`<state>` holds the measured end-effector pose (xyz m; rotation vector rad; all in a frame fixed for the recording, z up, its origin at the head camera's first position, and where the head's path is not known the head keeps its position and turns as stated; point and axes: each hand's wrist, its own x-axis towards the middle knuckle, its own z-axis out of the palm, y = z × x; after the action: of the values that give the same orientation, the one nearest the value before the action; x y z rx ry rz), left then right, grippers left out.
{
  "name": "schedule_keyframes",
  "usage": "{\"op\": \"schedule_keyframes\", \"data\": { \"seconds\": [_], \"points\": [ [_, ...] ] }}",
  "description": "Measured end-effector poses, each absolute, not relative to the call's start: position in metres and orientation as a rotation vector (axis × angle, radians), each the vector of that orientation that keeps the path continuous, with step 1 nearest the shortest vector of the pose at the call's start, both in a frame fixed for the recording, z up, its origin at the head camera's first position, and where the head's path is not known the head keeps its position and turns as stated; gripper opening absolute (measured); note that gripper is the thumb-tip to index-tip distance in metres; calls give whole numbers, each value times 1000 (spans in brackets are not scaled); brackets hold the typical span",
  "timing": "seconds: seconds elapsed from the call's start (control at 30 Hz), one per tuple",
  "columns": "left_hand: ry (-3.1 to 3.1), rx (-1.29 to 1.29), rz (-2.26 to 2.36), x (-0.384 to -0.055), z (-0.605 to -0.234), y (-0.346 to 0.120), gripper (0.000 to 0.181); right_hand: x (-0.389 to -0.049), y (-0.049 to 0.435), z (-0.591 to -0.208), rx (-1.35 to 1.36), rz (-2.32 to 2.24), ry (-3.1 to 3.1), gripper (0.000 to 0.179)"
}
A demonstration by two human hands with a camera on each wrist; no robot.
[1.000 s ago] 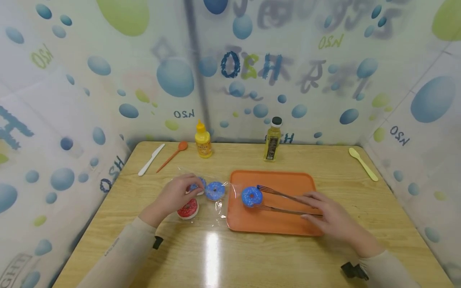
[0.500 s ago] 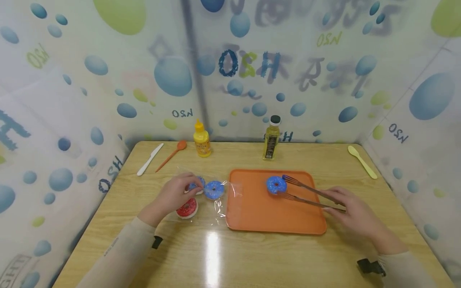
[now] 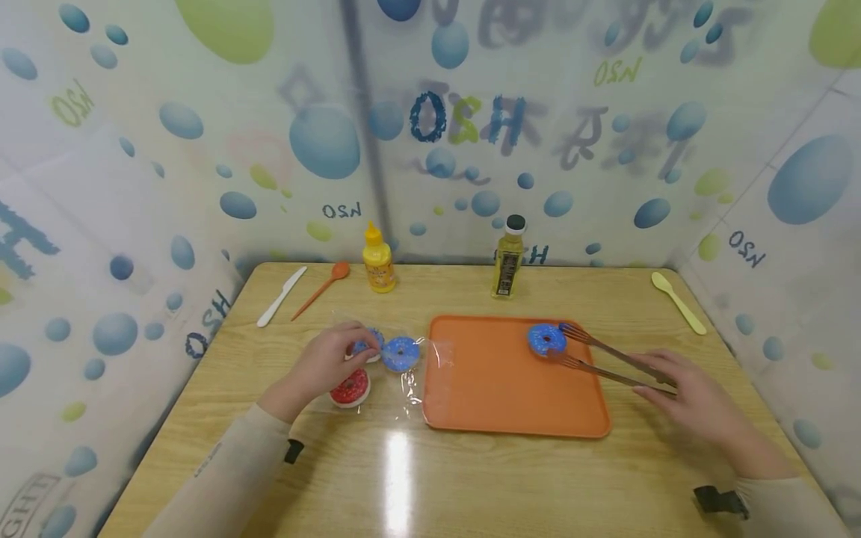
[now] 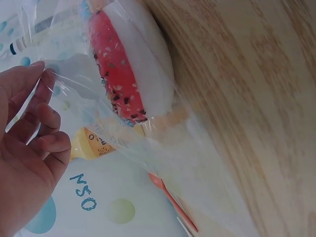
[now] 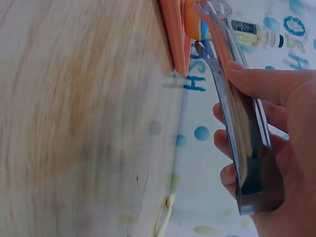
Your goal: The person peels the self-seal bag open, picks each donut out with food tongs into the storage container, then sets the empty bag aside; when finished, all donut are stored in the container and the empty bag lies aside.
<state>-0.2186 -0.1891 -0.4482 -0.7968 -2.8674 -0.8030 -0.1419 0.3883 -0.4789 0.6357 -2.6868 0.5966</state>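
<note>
In the head view my left hand point(image 3: 326, 365) pinches the edge of a clear plastic bag point(image 3: 409, 390) left of the tray. Inside the bag lie a red sprinkled donut point(image 3: 341, 393) and two blue ones; the farther blue donut is partly hidden by my fingers, and the other blue donut point(image 3: 408, 363) shows fully. My right hand point(image 3: 702, 400) holds metal serving tongs point(image 5: 249, 128), thumb on one arm and fingers under the other. The fork-like tips of the tongs sit at both sides of a blue sprinkled donut point(image 3: 537, 336), over the far right part of the orange tray point(image 3: 498, 396).
Along the back stand a yellow squeeze bottle point(image 3: 380, 274) and a dark-capped oil bottle point(image 3: 507, 269). At the back left lie a white knife point(image 3: 281, 299) and an orange spoon point(image 3: 323, 291); a yellow spoon point(image 3: 679, 305) is at the right. Printed curtains surround the wooden table point(image 3: 511, 478).
My right hand and the tongs have moved rightward, carrying the blue donut from the tray's left side to its far right. My left hand keeps its pinch on the bag, almost still.
</note>
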Motion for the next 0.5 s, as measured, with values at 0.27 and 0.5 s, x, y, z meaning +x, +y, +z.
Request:
{"op": "schedule_keyframes", "data": {
  "seconds": [0.27,0.5],
  "points": [
    [-2864,-809,-795,-219,-447,-190,4,-142,398,-480,627,645,-2673,55],
    [-2855,-818,-793,-219,-448,-190,4,-144,399,-482,651,625,-2669,57]
  ]
}}
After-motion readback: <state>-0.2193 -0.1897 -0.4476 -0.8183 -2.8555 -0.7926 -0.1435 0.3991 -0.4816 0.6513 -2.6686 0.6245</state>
